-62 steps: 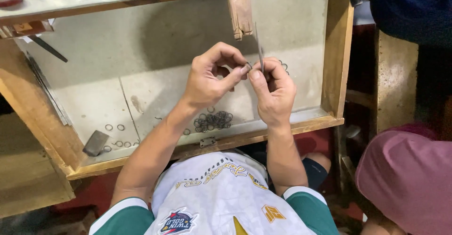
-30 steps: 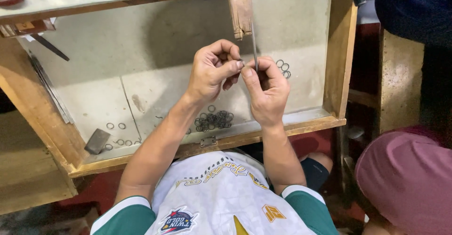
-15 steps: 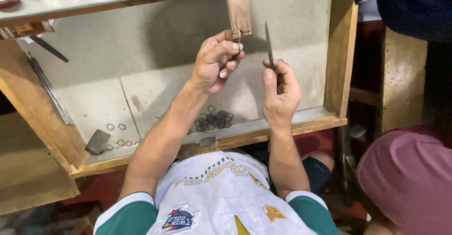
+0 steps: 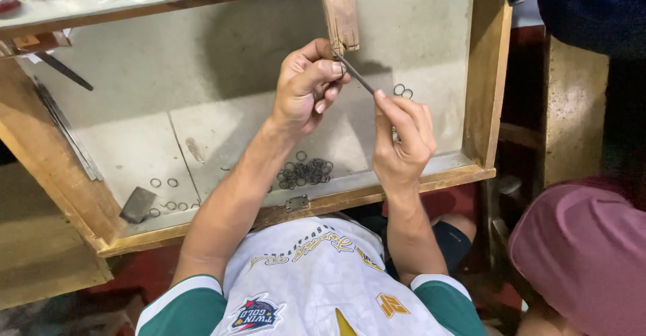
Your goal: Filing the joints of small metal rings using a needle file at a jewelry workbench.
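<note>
We pinch a small ring in our left hand, braced against the wooden peg for support. Our right hand grips a slim file, angled onto the ring. Loose rings lie in the tray below.

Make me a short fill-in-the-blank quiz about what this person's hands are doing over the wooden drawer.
1. The right hand holds a thin dark metal ____.
2. The left hand pinches something small against the wooden ____ jutting over the drawer.
3. A pile of small dark metal ____ lies near the shallow wooden drawer's front edge.

Missing: file; peg; rings
</note>
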